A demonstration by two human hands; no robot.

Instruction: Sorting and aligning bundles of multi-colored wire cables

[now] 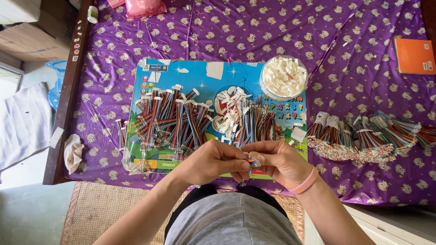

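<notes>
Above the wire-strewn board [181,72], both hands' fingers [243,165] pinch a small multicoloured cable [254,161].

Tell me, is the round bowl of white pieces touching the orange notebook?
Apart. The head view shows the bowl on the blue board, with purple cloth between it and the notebook.

A purple patterned bed [318,41] carries a cartoon board [213,75], wire bundles [363,136], an orange notebook [414,55].

Single head-worn view, shot steeply downward.
Camera sat above the person's lap, faced away from the body over the blue picture board [213,86]; hands close below the board, purple cloth [345,59] beyond it, floor left of it.
</notes>
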